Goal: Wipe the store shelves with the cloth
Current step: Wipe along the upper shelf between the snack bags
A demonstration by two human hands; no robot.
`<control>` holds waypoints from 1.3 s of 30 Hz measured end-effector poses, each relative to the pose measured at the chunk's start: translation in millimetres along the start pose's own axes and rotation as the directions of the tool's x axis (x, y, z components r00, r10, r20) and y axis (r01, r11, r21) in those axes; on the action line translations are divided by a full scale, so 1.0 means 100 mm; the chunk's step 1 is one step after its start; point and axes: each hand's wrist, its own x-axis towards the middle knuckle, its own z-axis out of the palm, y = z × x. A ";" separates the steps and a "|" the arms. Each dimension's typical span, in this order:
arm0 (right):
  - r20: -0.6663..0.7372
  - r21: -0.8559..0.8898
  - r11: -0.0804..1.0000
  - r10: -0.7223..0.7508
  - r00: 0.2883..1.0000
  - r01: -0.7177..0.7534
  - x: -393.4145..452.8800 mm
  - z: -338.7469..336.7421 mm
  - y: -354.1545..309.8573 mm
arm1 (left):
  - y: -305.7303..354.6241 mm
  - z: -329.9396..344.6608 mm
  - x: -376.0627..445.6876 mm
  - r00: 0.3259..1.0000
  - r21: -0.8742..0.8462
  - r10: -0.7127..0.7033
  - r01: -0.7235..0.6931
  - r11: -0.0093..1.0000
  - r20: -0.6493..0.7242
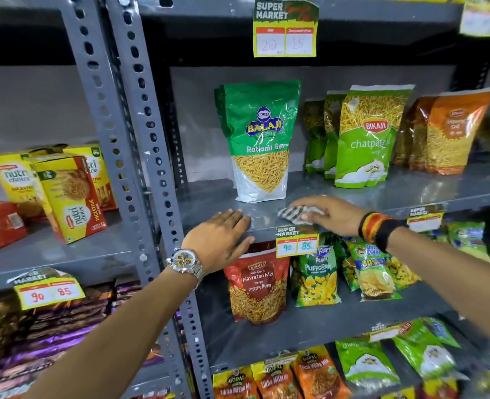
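A grey metal shelf (353,194) runs across a store rack, its right end cut off by the frame. One green Balaji pouch (262,139) stands on it, beside three green Bikaji packs (364,139). The left hand (223,240) lies open and flat on the shelf edge. The right hand (328,213) presses flat on a checked cloth (294,213), mostly hidden beneath its fingers.

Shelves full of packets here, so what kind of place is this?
Most likely a small supermarket or grocery shop. Grey metal shelves hold snack packets such as the Ratlami Sev bag, and price tags printed "Super Market" hang from the edges. The right hand presses a cloth on one shelf.
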 end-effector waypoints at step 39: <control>0.053 -0.029 0.992 0.124 0.991 -0.123 2.64 0.00 1.40 | 0.62 0.08 0.88 0.989 0.026 0.134 -0.136 0.990 0.058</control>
